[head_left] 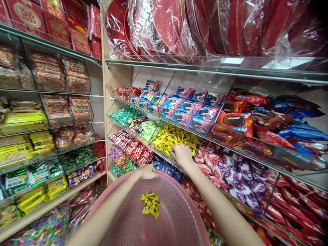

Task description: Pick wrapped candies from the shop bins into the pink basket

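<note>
A pink plastic colander [174,212] with a perforated wall fills the lower middle of the view. My left hand [148,171] is closed over its far rim. Inside, on the bottom, lies a small cluster of yellow-wrapped candies [151,204]. Farther up, my right hand [182,155] reaches over the front of a clear bin holding a heap of matching yellow candies [174,136]. Its fingers are curled down among them, and whatever is between them is hidden.
Clear shelf bins surround my hands: red-wrapped bars [135,147], blue packets [166,167], white-and-purple candies [239,177] and cookie packs [188,106]. Glass shelf edges [256,147] run close to my right arm. Red trays in plastic [164,27] stand above. Side shelves hold yellow packs [23,119].
</note>
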A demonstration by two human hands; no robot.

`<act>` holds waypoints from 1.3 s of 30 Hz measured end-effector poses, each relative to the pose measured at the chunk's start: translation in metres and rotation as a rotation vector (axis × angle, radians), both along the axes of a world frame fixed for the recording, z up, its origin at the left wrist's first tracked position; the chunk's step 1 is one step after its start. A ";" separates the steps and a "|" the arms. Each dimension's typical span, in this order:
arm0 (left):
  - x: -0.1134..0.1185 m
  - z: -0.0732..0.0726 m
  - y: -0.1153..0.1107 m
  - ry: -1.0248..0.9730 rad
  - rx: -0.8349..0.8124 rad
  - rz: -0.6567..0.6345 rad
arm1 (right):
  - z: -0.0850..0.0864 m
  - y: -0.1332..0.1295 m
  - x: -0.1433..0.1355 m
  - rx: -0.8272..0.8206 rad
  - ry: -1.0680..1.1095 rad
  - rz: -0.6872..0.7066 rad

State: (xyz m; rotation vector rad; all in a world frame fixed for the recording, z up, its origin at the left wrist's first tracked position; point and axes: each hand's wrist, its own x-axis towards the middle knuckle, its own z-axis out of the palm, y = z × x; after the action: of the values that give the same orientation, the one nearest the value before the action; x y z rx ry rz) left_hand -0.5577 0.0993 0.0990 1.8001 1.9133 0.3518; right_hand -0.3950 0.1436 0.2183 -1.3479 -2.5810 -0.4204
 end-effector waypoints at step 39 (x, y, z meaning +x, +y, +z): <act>-0.005 -0.008 -0.004 0.077 0.014 -0.052 | -0.198 -0.053 0.013 -1.327 0.666 -0.022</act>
State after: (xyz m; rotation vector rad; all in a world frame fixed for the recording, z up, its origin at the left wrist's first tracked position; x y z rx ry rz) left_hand -0.5625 0.0956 0.0914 1.8940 1.9163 0.2827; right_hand -0.3822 0.0901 0.0201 -1.3546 -2.1001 1.6930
